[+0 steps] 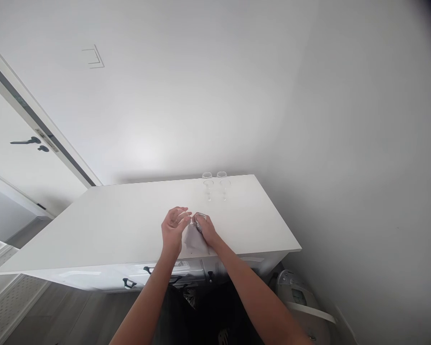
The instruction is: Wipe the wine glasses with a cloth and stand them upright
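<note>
Above the front part of the white cabinet top, my left hand (173, 224) curls its fingers around a clear glass (183, 217), which is hard to make out against the white. Close beside it, my right hand (206, 229) grips a light grey cloth (195, 238) that hangs down toward the front edge. The bunched upper end of the cloth is at the glass, and my fingers partly hide where they meet. Farther back, several clear stemmed glasses (209, 187) stand upright in a small group near the wall.
The white cabinet top (111, 225) runs wide to the left, with dark-handled drawers (129, 283) beneath its front edge. A white appliance with a small display (299, 297) stands on the floor at the right. A door with a dark handle (26, 141) is at the left.
</note>
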Motion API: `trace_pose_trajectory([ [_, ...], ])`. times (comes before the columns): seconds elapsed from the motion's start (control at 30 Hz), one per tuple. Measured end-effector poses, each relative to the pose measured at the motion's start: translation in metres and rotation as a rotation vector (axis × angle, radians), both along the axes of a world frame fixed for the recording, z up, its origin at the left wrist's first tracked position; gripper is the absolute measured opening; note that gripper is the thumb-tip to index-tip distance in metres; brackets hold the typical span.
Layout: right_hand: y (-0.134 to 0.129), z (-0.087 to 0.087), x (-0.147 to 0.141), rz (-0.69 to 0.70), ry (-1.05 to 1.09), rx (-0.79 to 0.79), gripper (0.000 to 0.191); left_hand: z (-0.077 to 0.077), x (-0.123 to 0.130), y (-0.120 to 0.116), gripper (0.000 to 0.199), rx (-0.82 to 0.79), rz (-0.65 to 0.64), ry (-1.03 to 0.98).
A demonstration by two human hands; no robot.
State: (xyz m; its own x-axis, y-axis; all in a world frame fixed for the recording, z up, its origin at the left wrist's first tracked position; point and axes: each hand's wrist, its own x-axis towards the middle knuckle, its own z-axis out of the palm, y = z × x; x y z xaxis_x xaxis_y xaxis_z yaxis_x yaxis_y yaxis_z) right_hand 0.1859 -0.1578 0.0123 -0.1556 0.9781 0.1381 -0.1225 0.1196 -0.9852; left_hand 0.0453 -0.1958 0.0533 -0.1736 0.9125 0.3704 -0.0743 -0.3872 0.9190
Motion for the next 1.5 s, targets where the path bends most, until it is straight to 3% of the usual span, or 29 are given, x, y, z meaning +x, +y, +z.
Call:
trace_pose_trajectory([
  [0.07, 0.000, -0.003, -0.005, -0.048, 0.063, 0.070, 0.029, 0.001, 0.000, -0.001, 0.039, -0.007, 0.027, -0.018],
  [0.17, 0.002, -0.003, -0.008, -0.062, 0.165, 0.052, 0.033, 0.002, -0.002, -0.005, 0.045, 0.098, -0.133, 0.107],
  [0.23, 0.004, -0.003, -0.006, -0.100, 0.158, 0.039, 0.034, 0.003, -0.001, -0.007, 0.044, 0.139, -0.155, 0.158],
  [0.4, 0.005, -0.014, -0.002, -0.495, -0.169, 0.130, 0.037, 0.004, 0.000, 0.002, 0.042, 0.117, 0.136, 0.223],
  [0.43, 0.004, -0.017, -0.003, -0.474, -0.280, 0.207, 0.034, 0.003, -0.001, 0.006, 0.040, 0.084, 0.196, 0.232],
  [0.53, -0.002, -0.022, -0.011, -0.193, -0.685, 0.432, 0.010, -0.003, -0.005, 0.022, 0.036, -0.051, 0.285, 0.243],
  [0.63, -0.006, -0.022, -0.019, -0.042, -1.039, 0.440, 0.042, -0.010, -0.009, 0.035, 0.035, -0.138, 0.294, 0.256],
  [0.83, -0.010, -0.015, -0.020, 0.115, -1.248, 0.420, 0.041, -0.017, -0.003, 0.046, 0.038, -0.165, 0.261, 0.322],
  [1.03, -0.022, -0.009, -0.018, 0.072, -1.342, 0.379, 0.053, -0.023, 0.008, 0.063, 0.051, -0.142, 0.133, 0.354],
  [1.2, -0.034, -0.007, -0.002, 0.017, -1.413, 0.224, 0.070, -0.045, -0.004, 0.075, 0.088, -0.176, 0.061, 0.608],
  [1.37, -0.039, -0.003, 0.040, -0.056, -1.451, 0.007, 0.079, -0.076, -0.041, 0.066, 0.062, -0.185, 0.173, 1.235],
  [1.5, -0.042, 0.003, 0.074, -0.098, -1.486, -0.092, 0.080, -0.085, -0.051, 0.057, 0.062, -0.207, 0.176, 1.408],
])
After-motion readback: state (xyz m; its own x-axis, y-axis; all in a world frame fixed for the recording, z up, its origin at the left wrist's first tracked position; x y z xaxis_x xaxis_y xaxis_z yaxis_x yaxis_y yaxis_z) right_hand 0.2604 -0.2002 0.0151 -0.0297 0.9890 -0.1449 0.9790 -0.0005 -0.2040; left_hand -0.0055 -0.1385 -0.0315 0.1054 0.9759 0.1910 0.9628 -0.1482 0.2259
